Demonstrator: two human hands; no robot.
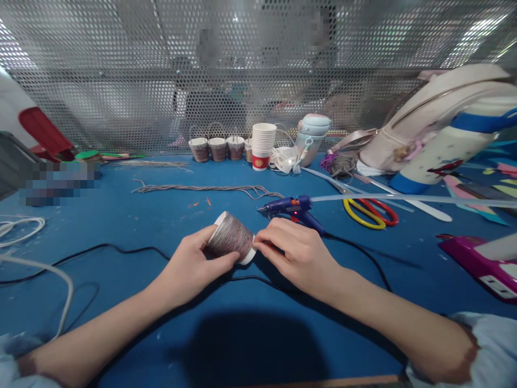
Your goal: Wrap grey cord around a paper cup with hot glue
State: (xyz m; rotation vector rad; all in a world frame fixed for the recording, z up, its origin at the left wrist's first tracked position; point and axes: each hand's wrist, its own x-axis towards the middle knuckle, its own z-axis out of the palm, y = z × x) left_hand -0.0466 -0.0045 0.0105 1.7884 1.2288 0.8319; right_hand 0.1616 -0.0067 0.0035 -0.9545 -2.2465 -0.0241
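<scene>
A paper cup, wound with grey-pink cord, lies tilted in my left hand, whose thumb and fingers wrap around it. At the cup's white rim, the fingers of my right hand are pinched together. Whatever they pinch, if anything, is too small to make out. Just beyond my right hand, a blue hot glue gun rests on the table with a clear glue stick in its back. Strands of grey cord stretch across the table past the cup.
Several cord-wrapped cups with handles and a stack of paper cups stand along the metal mesh. To the right are scissors, a bottle, a bag and a purple power strip. Black cable crosses the blue table.
</scene>
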